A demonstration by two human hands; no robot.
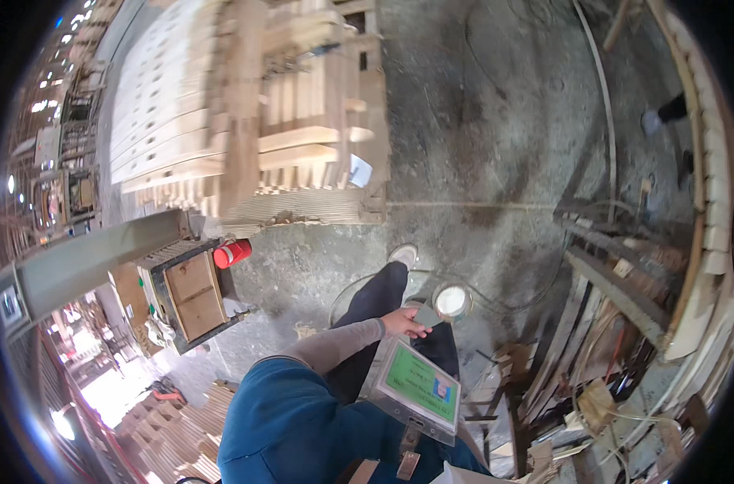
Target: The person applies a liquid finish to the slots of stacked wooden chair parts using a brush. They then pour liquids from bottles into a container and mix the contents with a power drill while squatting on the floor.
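My left hand [404, 323] reaches forward in front of my body, its fingers closed on the edge of a small flat grey-green piece [427, 317]. What that piece is made of I cannot make out. Just beyond it, a round bucket [452, 302] with white contents stands on the floor near my feet. A badge holder [419, 390] with a green card hangs from my clothing below the hand. My right hand is not in view.
Stacked wooden boards [294, 153] stand ahead on the left. A red container [232, 253] sits by a wooden-topped cart [196, 297]. A hose [516, 309] curves across the concrete floor [480, 153]. Wooden scraps and a rack [617, 294] fill the right side.
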